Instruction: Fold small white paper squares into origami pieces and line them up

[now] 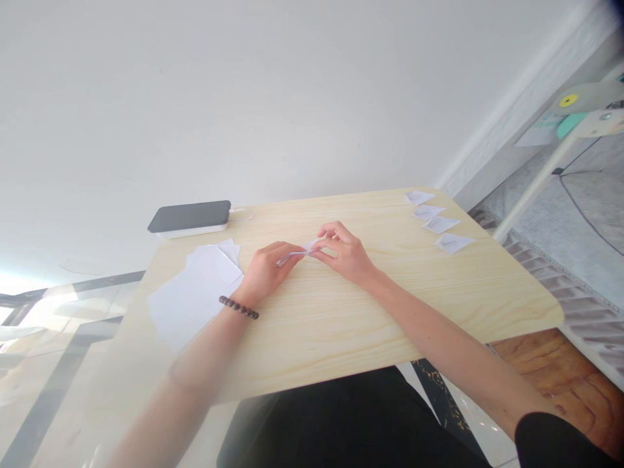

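Observation:
A small piece of folded white paper (308, 247) is pinched between my two hands above the middle of the table. My left hand (270, 265), with a dark bead bracelet at the wrist, grips its left end between thumb and fingers. On the other end, the thumb and index finger of my right hand (345, 252) close on the paper, its other fingers curled above. Much of the folded paper is hidden by my fingers, so its exact shape cannot be made out.
White paper sheets (195, 292) lie loosely stacked at the left of the wooden table (351, 338). Behind them rests a dark-topped phone-like device (190, 217) with a white cable. Several folded paper pieces (454, 243) form a row at the right. A wall rises behind the table.

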Motion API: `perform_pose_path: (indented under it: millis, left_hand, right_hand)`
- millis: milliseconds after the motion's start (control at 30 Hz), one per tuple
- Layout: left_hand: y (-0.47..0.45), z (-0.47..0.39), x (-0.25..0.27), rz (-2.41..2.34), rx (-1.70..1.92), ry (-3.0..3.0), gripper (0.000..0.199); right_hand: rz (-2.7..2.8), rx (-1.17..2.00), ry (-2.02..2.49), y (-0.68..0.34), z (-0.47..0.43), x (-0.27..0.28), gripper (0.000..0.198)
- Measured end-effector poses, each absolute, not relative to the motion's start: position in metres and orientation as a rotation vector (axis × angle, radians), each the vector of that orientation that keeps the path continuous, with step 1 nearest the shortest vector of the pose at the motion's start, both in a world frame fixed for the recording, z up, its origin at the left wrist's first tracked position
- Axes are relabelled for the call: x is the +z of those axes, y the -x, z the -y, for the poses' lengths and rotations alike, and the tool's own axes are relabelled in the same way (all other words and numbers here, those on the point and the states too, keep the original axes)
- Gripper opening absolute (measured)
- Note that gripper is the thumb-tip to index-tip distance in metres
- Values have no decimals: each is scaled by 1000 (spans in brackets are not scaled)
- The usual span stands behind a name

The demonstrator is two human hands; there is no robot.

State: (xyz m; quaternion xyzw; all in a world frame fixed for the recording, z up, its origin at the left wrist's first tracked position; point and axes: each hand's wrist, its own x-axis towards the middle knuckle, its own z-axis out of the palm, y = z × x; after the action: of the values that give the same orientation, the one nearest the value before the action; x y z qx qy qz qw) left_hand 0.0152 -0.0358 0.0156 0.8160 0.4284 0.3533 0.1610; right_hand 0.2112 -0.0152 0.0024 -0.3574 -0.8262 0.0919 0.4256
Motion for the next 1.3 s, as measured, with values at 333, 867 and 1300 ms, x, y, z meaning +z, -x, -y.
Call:
perform_pose_path:
  millis: [333,867,1300]
  left_hand:
    - [-14,33,12,-1213,981,-2430,24]
    - [-13,33,13,-1355,905,-2389,26]
    - [-14,32,13,-1553,927,-2279,27]
  right_hand:
    - [2119,266,846,-211,11,-2,11]
    - [1984,482,925,-213,9,-5,19]
    - [1852,587,969,-212,10,-4,26]
